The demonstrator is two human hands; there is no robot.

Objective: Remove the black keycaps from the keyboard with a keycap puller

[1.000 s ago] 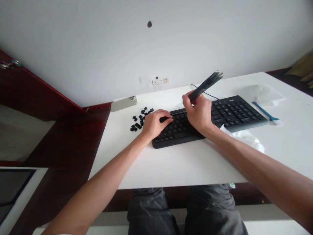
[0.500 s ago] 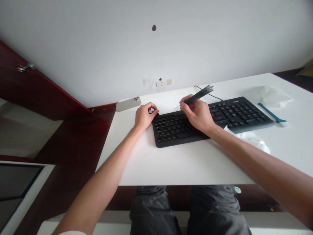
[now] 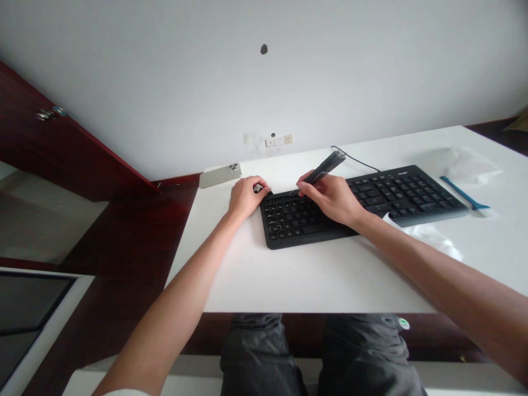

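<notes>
A black wired computer keyboard [image 3: 396,195] lies on the white table [image 3: 322,275]. My left hand [image 3: 247,198] rests curled at its top left corner, and a small dark piece shows under the fingers. The loose black keycaps seen earlier are hidden, probably beneath this hand. My right hand [image 3: 332,199] grips a black slender tool with a thin metal tip [image 3: 325,169] above the keyboard's upper middle. The tip is near the keys, but I cannot tell whether it touches them.
A pale smartphone [image 3: 220,176] lies at the far left corner of the table. Towards the right are a blue plastic pry tool [image 3: 464,193] and a clear plastic bag [image 3: 457,165]. More white plastic [image 3: 433,242] sticks out from under the keyboard. The table's left edge drops to a dark red floor.
My left hand has moved left off the keys, and the keycap pile is no longer visible. My right hand has lowered the tool, its tip now down at the keyboard.
</notes>
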